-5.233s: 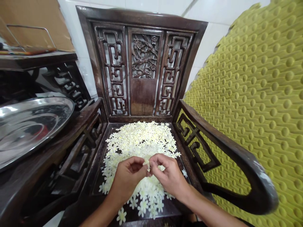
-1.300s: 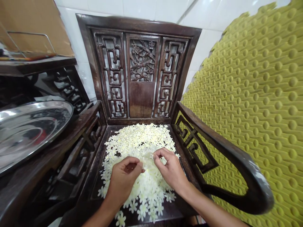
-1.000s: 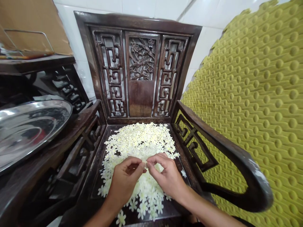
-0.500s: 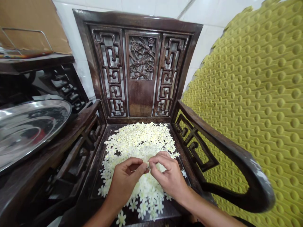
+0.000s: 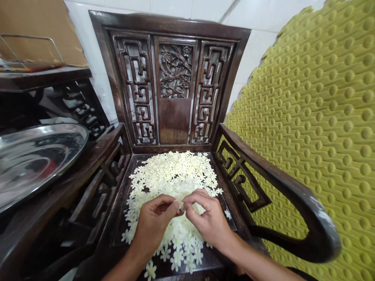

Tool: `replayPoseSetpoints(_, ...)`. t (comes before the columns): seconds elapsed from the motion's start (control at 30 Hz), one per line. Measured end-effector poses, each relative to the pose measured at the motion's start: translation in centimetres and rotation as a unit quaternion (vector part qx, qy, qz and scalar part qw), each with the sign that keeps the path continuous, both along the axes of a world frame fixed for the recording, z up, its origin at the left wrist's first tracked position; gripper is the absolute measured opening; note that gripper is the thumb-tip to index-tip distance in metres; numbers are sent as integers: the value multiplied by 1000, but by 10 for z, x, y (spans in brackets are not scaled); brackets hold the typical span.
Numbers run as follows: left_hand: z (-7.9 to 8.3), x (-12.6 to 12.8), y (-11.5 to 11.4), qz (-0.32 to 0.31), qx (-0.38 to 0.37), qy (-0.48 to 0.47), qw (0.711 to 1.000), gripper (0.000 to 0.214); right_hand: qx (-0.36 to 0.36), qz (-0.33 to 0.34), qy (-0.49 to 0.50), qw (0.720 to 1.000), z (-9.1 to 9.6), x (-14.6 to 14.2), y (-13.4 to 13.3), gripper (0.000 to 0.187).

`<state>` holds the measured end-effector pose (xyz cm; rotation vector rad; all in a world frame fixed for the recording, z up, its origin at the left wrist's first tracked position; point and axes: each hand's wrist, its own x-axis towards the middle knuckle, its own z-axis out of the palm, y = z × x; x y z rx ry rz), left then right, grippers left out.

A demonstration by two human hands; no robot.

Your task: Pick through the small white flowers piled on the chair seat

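A thick layer of small white flowers (image 5: 175, 168) with pale yellow centres covers most of the dark wooden chair's seat (image 5: 224, 244). Over the middle of them, my left hand (image 5: 155, 218) is closed in a pinch, thumb against fingertips. Just to its right, my right hand (image 5: 209, 216) pinches too, its fingertips close to the left thumb. Whatever is between the fingers is too small and blurred against the flowers to make out.
A carved lattice backrest (image 5: 174, 117) rises behind the flowers, with a curved armrest (image 5: 293, 195) on the right. On the left is a shiny metal tray (image 5: 67, 144). A yellow bumpy mat (image 5: 322, 117) stands at the right; cardboard (image 5: 35, 23) is at the upper left.
The fingertips of both hands have shifted very slightly left, still pinched close together. The flowers and the chair look the same.
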<state>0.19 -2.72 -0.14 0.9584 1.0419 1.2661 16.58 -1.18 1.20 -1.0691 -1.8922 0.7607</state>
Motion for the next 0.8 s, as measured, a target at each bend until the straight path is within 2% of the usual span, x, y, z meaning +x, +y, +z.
replayPoseSetpoints(0.1,-2,-1,1,28,0,6,1000,14,-20,-30,7,999,-6,1,4,16)
replayPoseSetpoints(0.2,-7,-3,3,58,2,30,998,12,-34,-58,-26,997,-12,5,13,16)
replayPoseSetpoints(0.33,-12,-6,5,74,-8,30,997,14,-27,-92,-70,993,-11,9,18,14)
replayPoseSetpoints(0.53,-5,-2,4,41,1,20,999,15,-25,-7,-43,999,2,0,2,10)
replayPoseSetpoints(0.8,-7,0,1,-5,20,19,1000,15,14,-11,-58,998,1,1,3,16)
